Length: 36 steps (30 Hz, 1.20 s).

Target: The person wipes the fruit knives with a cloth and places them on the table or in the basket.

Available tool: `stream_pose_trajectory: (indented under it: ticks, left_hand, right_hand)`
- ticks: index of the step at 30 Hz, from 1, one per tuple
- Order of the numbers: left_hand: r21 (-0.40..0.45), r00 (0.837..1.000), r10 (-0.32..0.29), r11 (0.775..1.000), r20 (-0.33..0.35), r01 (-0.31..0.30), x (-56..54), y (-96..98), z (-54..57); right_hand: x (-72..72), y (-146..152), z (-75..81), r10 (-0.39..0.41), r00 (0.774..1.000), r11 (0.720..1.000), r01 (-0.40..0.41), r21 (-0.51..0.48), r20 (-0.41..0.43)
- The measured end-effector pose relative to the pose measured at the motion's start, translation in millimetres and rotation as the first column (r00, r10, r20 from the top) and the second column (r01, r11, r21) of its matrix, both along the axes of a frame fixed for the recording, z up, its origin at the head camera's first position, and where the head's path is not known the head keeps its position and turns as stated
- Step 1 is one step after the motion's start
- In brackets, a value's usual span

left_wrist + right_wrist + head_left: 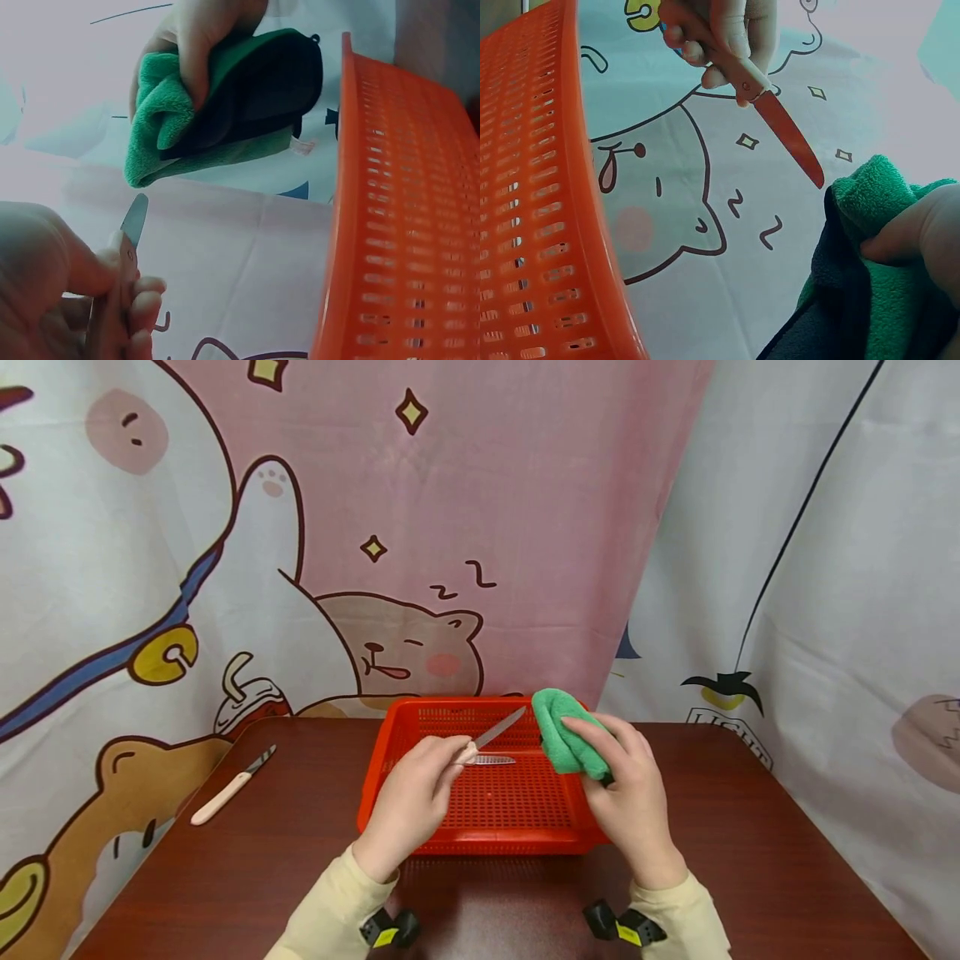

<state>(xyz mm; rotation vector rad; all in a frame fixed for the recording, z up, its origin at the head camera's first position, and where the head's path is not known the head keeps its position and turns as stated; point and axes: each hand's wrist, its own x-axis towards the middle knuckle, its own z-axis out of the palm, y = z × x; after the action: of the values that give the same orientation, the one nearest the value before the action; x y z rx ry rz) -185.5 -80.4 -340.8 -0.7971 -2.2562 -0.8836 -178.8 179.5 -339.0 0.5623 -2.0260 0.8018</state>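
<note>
My left hand (411, 797) grips a knife (501, 727) by its pale handle, the blade pointing up and to the right above the red basket (495, 842). Folded in my right hand (632, 793) is a green cloth (558, 735), its dark side showing in the left wrist view. A small gap separates the blade tip from the cloth in the right wrist view. Inside the basket lies a second knife (495, 760), its handle partly hidden by my left hand.
Another pale-handled knife (225, 795) lies on the brown table (300, 860) near its left edge. Behind the table hangs a printed curtain (540, 527) with cartoon animals.
</note>
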Motion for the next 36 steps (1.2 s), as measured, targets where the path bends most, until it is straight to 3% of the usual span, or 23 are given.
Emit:
stream_pose_trajectory:
  ticks: [4, 8, 14, 19, 30, 36]
  left_hand:
    - [-0.069, 0.985, 0.074, 0.994, -0.156, -0.086, -1.0, 1.6, 0.6]
    - [-0.1, 0.947, 0.154, 0.977, -0.283, -0.189, -2.1, 2.6, -1.3]
    - [-0.145, 0.886, 0.223, 0.942, -0.406, -0.303, -4.5, 3.4, -4.4]
    - [-0.196, 0.851, 0.231, 0.914, -0.471, -0.356, -4.0, 4.9, -3.6]
    - [-0.281, 0.81, 0.195, 0.872, -0.553, -0.401, -7.8, 11.3, -8.4]
    - [-0.268, 0.81, 0.178, 0.885, -0.559, -0.38, -7.5, 12.6, -12.0]
  right_hand:
    - [1.1, -0.1, 0.4, 0.0, 1.0, 1.0, 0.0, -0.004, 0.005]
    - [2.5, -1.0, 1.2, 0.004, 1.0, 1.0, -0.004, -0.005, 0.004]
    - [5.8, -4.1, 3.6, 0.018, 1.0, 1.0, -0.018, -0.01, -0.004]
    - [8.6, -7.7, 4.2, 0.049, 0.999, 0.999, -0.049, 0.011, 0.01]
    - [13.7, -30.6, -0.9, 0.104, 0.994, 0.99, -0.102, 0.099, -0.017]
    - [15.1, -43.1, -3.9, 0.101, 0.994, 0.984, -0.096, 0.15, -0.027]
